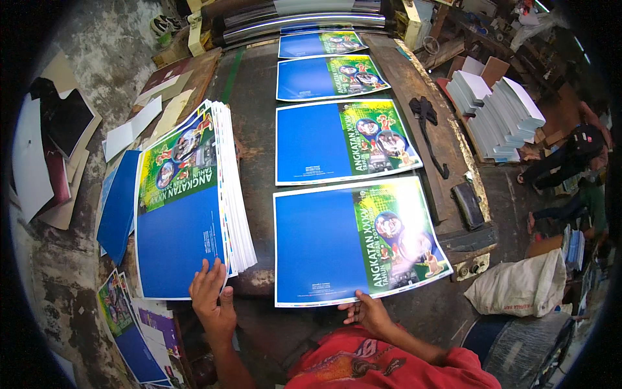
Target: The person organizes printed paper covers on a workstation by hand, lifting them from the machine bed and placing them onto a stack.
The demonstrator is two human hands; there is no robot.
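A row of blue and green printed sheets lies on the dark conveyor bed, running away from me. At the near end of the row, my right hand (372, 315) grips the front edge of the closest printed sheet (317, 249), thumb on top and fingers partly hidden below. Left of the row stands a thick, slightly fanned stack of the same printed sheets (184, 236). My left hand (214, 301) rests at its near right corner, fingers stretched and thumb apart. Behind the gripped sheet lie a second sheet (311, 146), a third (308, 79) and a fourth near the rollers.
Shiny metal rollers (304, 19) span the far end. A black strap (427, 123) and a dark pouch (468, 206) lie along the bed's right side. Thick white paper piles (495, 117), a pale sack (518, 285) and people stand beyond. Loose sheets (129, 330) lie at lower left.
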